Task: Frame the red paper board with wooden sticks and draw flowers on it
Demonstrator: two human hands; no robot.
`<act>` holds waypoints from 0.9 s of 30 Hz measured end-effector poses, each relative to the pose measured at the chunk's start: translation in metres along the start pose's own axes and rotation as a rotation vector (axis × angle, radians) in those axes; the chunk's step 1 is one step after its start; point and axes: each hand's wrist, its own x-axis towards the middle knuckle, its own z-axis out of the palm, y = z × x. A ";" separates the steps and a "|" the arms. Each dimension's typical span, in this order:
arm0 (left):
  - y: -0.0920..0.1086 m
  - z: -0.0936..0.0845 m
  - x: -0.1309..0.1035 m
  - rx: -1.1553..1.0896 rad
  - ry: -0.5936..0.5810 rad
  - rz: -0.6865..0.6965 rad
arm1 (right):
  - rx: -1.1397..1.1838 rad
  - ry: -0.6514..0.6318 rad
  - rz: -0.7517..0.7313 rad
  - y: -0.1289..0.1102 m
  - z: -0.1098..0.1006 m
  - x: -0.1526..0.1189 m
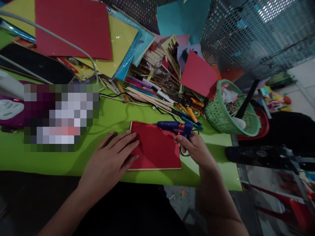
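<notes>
The person's left hand (115, 152) is resting palm-down with its fingers stretched out, covering the left edge of a flat, red, rectangular sheet with pale strips along its edges (156, 149); it is pressing on the sheet rather than closing around anything. The sheet is lying on a bright green tabletop (190, 177), in front of the person. The right hand (194, 146) is curling closed around the handle of a blue plastic glue gun with a small glowing red light (168, 125). Its nozzle is pointing left, at the sheet's far edge; whether it is touching cannot be told.

Beyond, thin pale wooden sticks (150, 99) are lying in a loose heap near orange-handled scissors (192, 114). To the right, a light green perforated plastic basket (214, 109) is standing tilted. Farther back, a large red sheet of paper (71, 29) is overlapping a yellow sheet (123, 36), and a grey perforated panel (246, 42) is rising behind.
</notes>
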 end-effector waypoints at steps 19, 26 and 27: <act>-0.001 0.001 -0.001 -0.004 -0.018 -0.021 | -0.092 -0.025 -0.029 0.001 0.006 0.003; 0.000 0.000 -0.001 -0.004 -0.027 -0.025 | -0.092 -0.004 -0.043 0.003 0.007 0.003; 0.000 0.000 -0.001 -0.005 -0.026 -0.026 | -0.095 -0.009 -0.044 0.003 0.007 0.003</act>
